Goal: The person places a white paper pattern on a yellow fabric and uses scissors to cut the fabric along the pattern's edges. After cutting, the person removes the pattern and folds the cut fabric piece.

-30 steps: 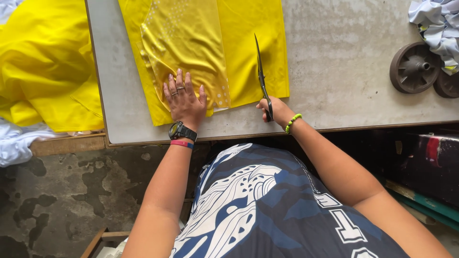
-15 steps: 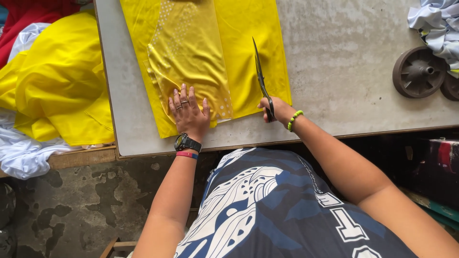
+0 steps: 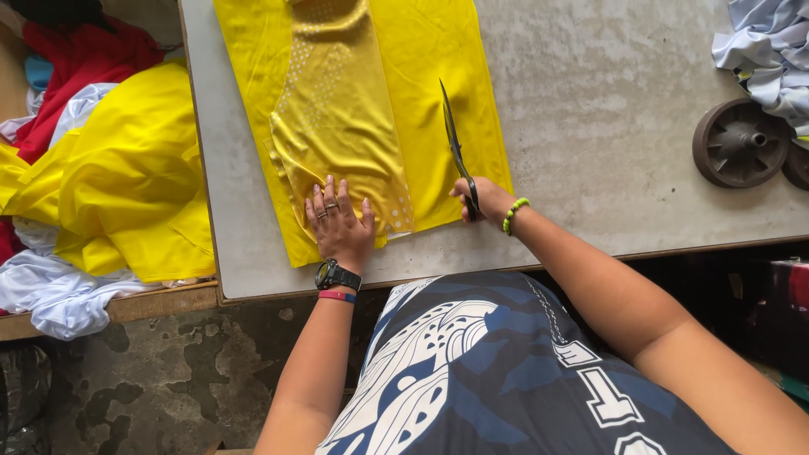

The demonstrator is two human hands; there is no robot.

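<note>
1. Your left hand (image 3: 340, 221) lies palm down, fingers spread wide and flat, pressing the near edge of the patterned yellow piece (image 3: 337, 135). It grips nothing.
2. The patterned yellow piece runs away from your left fingertips up the table, lying on top of the plain yellow fabric (image 3: 438, 50), which shows on both sides of it.
3. Your right hand (image 3: 484, 200) is closed around the handles of the black scissors (image 3: 457, 152). The blades point away from your fingers, tilted slightly left, and lie over the plain yellow fabric just right of the patterned piece. Whether the blades are parted cannot be told.
4. The grey table (image 3: 607, 126) carries the fabric; bare surface extends to the right of your right hand.
5. Well beyond your right fingers, near the table's right edge, sits a dark round wheel (image 3: 739, 143), with pale blue cloth (image 3: 763, 50) behind it.
6. Left of your left hand, off the table, lies a heap of yellow cloth (image 3: 126, 185) with red cloth (image 3: 80, 59) and white cloth (image 3: 50, 291).
</note>
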